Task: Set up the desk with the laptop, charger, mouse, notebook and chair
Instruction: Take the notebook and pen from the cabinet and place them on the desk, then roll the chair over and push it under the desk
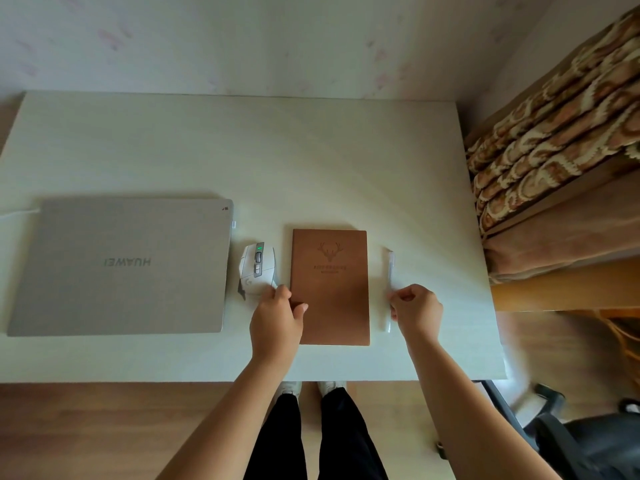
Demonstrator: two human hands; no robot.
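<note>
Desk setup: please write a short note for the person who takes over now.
Left hand: on the left edge of the brown notebook, beside the white mouse.
Right hand: fingers closed on the white pen, right of the notebook.
Laptop: closed, at the left of the desk; a white cable runs to its left side.
Left to do: chair stands off to the right, not at the desk.

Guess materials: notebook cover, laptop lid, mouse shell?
Notebook: brown leather or faux leather, matte, with a stamped deer emblem; real or synthetic, cannot tell. Laptop: silver-grey, matte lid with an even sheen, probably metal, though painted plastic is possible. Mouse: white moulded plastic by its look, smooth, with grey buttons and a lit green indicator.
</note>
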